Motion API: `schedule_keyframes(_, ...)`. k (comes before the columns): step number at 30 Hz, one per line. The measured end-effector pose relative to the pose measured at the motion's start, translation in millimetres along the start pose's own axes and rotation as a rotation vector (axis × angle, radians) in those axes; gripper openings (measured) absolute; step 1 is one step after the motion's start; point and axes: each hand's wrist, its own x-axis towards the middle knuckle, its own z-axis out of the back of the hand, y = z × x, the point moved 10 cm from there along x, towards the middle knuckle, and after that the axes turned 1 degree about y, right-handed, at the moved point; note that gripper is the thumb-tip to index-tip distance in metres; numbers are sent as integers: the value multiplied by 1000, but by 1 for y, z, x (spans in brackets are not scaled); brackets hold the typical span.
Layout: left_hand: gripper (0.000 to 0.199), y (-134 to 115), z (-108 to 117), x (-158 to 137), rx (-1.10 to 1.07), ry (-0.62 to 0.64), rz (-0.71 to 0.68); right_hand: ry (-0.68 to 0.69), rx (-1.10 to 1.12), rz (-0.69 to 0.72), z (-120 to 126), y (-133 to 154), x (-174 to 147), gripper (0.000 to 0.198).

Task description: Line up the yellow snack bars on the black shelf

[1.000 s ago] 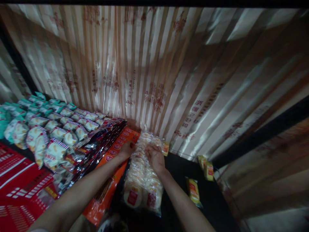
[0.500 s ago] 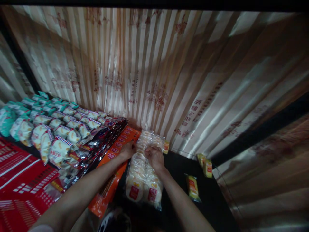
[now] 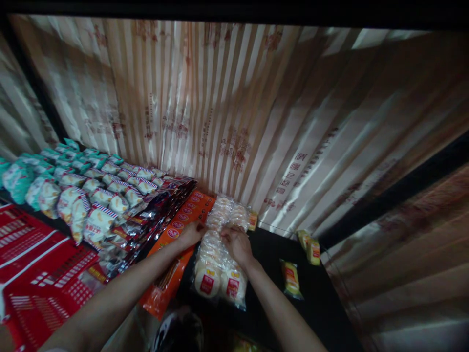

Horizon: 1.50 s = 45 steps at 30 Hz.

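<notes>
Lower centre: two rows of round, pale, clear-plastic-wrapped cakes (image 3: 216, 255) | left hand (image 3: 192, 233) bunched at their left edge, right hand (image 3: 237, 244) curled over them; can't tell either grip | uneven squeezing could skew the rows!

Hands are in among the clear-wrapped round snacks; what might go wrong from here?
1. The left hand and right hand are at the closely packed clear-wrapped snacks, so a push might knock the two rows out of line.
2. The left forearm crosses above the orange packets; a sideways sweep could shift them.
3. The lone yellow packet lies near the right forearm, which might brush it if it swings outward.
</notes>
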Motion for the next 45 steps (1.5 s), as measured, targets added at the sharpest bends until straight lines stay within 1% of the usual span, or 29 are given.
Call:
schedule_keyframes(2, 19, 0, -1, -1, 0, 1, -1, -8, -8, -1, 1, 3, 2, 17)
schedule_keyframes(5, 15, -2, 5, 0, 33, -48, 17, -52, -43, -8, 4, 7, 4, 19)
schedule_keyframes(7, 15, -4, 8, 0, 41, -75, 32, -78, -56, -40, 5, 7, 5, 19)
schedule_keyframes(10, 14, -6, 9, 0, 39, -77, 39, -90, -73, -68, 6, 4, 2, 19)
schedule_keyframes(13, 18, -4, 11, -4, 44, -94, 56, -117, -57, -36, 10, 5, -5, 20)
schedule_keyframes(15, 23, -3, 12, -9, 51, -107, 67, -88, -20, 8, 9, 6, -9, 20)
schedule_keyframes(17, 26, -3, 8, -14, 37, -72, 58, -26, 21, 33, 3, 7, -11, 19)
schedule_keyframes(19, 25, -7, -1, -17, 9, -4, 29, 31, 70, 13, -5, 4, -10, 18)
schedule_keyframes(21, 24, -10, -7, -20, 1, 36, 12, 65, 120, -27, -11, 0, -8, 18)
schedule_keyframes(28, 21, -8, -7, -21, 17, 3, 49, 75, 128, -44, -14, -3, -10, 19)
schedule_keyframes(32, 21, -8, -3, -22, 8, -29, 80, 82, 83, -122, -14, -6, -11, 22)
schedule_keyframes(37, 23, -8, 7, -25, 15, -74, 119, 22, -38, -187, -6, 1, -11, 25)
schedule_keyframes(39, 24, -8, 14, -30, 52, -105, 143, 9, -50, -209, -4, 1, -12, 26)
schedule_keyframes(41, 25, -8, 21, -37, 125, -127, 170, -6, -49, -197, -4, 2, -13, 25)
schedule_keyframes(43, 24, -10, 21, -44, 174, -93, 179, -19, -42, -172, -4, 3, -12, 25)
schedule_keyframes(45, 20, -12, 15, -48, 161, -20, 167, -30, -28, -151, -5, 2, -11, 24)
